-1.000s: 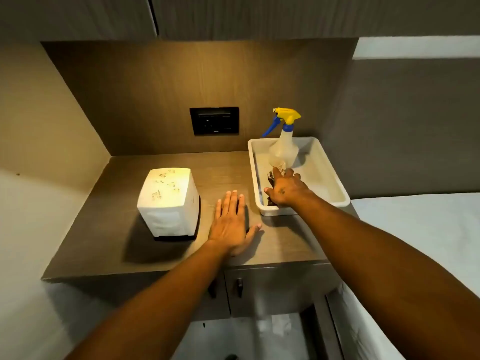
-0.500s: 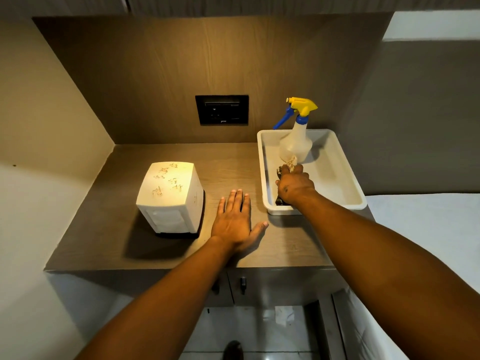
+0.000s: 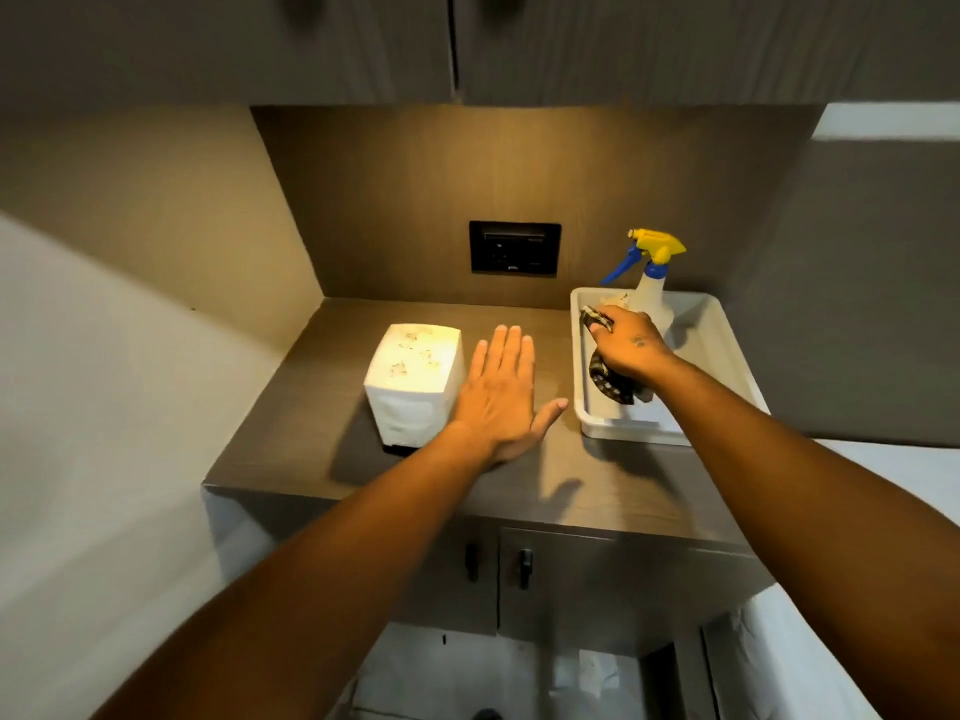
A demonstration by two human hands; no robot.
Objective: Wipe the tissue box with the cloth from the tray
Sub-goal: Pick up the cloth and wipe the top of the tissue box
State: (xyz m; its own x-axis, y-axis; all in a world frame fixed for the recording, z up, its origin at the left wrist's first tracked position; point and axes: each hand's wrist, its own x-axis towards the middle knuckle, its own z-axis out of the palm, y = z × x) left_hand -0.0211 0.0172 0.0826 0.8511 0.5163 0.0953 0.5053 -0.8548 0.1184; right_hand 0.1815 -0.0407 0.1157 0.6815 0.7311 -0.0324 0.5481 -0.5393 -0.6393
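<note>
A white tissue box (image 3: 413, 381) with faint marks on its top stands on the wooden countertop (image 3: 322, 449). My left hand (image 3: 501, 392) is open, fingers spread, just to the right of the box and partly in front of its right side. To the right sits a white tray (image 3: 727, 356). My right hand (image 3: 628, 348) is inside the tray, shut on a dark patterned cloth (image 3: 608, 381) that hangs below my fist, lifted off the tray floor.
A spray bottle (image 3: 654, 283) with a yellow and blue trigger stands at the back of the tray, right behind my right hand. A black wall socket (image 3: 514, 248) is on the back panel. Cabinet doors with black handles (image 3: 524, 566) lie below the counter. Cupboards hang overhead.
My right hand has closed on the cloth and raised it from the tray floor. My left hand has slid left, up against the tissue box. The camera has tilted.
</note>
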